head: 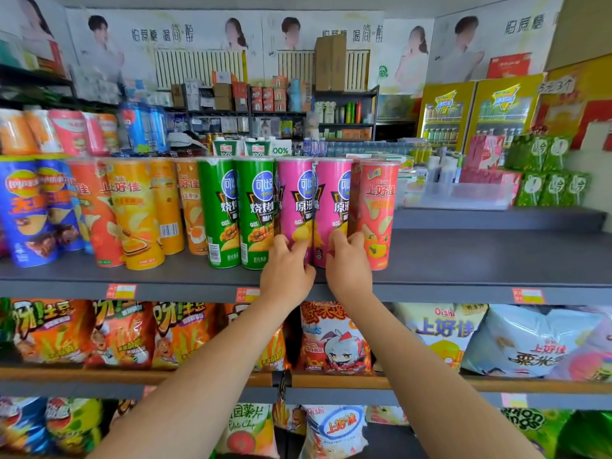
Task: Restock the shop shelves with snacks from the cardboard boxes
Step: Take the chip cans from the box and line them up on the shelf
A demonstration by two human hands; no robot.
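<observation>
Hands (286,263) (347,260) gripping pink cans (294,200) – top shelf (463,260)

Two tall pink cylindrical crisp tubes (314,207) upright, side by side, touching, on dark grey shelf (463,260); green tubes (236,210) just left, red-orange tube (379,213) touching right; bases near shelf front edge.

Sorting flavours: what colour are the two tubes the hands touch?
Pink tubes, head view.
</observation>
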